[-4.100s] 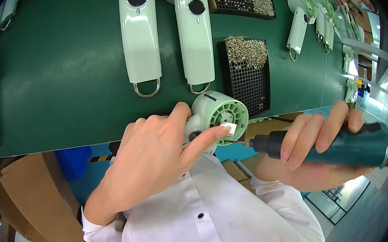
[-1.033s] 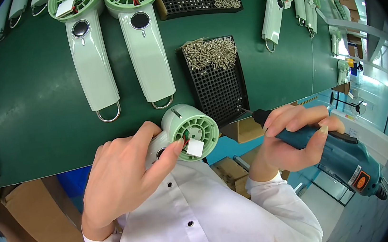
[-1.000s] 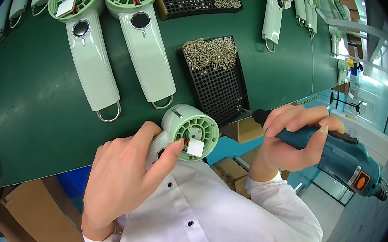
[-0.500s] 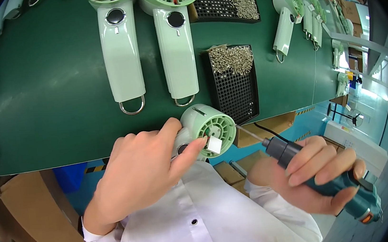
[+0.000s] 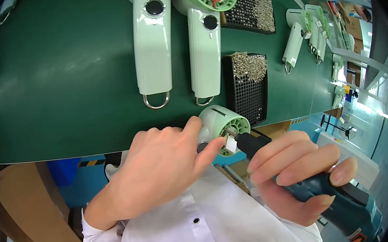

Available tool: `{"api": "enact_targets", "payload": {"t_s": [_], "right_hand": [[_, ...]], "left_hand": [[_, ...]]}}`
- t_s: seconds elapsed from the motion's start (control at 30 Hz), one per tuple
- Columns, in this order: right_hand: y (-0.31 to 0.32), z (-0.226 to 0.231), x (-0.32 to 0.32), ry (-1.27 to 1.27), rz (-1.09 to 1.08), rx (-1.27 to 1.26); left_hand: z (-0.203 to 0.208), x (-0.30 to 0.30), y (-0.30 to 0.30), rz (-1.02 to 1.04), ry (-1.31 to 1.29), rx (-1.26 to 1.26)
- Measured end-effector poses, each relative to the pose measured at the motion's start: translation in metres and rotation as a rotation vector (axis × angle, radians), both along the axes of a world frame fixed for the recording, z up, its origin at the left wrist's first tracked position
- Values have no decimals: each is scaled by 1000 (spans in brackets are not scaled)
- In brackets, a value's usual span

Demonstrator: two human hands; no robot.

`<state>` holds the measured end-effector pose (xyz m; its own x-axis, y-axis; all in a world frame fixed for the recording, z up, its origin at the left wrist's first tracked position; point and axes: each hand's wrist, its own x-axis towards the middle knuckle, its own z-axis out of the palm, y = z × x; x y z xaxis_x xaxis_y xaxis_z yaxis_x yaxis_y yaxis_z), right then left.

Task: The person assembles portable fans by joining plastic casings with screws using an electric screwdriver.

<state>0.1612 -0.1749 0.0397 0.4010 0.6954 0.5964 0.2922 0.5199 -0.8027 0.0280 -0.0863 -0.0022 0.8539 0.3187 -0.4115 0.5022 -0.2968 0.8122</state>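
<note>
My left hand (image 5: 161,165) is closed round a pale green handheld fan (image 5: 221,118) at the table's near edge. Its round, slotted head faces right, and my hand hides most of the handle. A small white tag-like piece (image 5: 230,144) sticks out of the head beside my thumb. In my right hand (image 5: 301,175) is a dark teal electric screwdriver (image 5: 314,187), gripped round its body. The driver's bit reaches into the slotted face of the fan; whether it meets a screw I cannot tell.
Two more fans (image 5: 154,54) lie on the green table (image 5: 67,97), beyond my hands. Two black perforated trays (image 5: 249,98) hold heaps of small screws. Several fans (image 5: 293,45) lie at the far right. A cardboard box (image 5: 29,206) stands below the table at left.
My right hand has brought the screwdriver left, and its bit has gone from beside the fan's head to inside its slotted face. The whole table scene has shifted rightward in view.
</note>
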Motion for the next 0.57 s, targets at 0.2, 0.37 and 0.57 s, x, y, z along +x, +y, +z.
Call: {"api": "enact_targets", "payload": {"t_s": [0.2, 0.37, 0.57], "right_hand": [[11, -6, 4, -171, 45, 1], [11, -8, 1, -175, 18, -32], [-6, 0, 5, -20, 126, -128]], "left_hand": [[-2, -1, 1, -27, -59, 3], [-5, -3, -2, 8, -140, 76], [2, 2, 1, -68, -10, 0]]}}
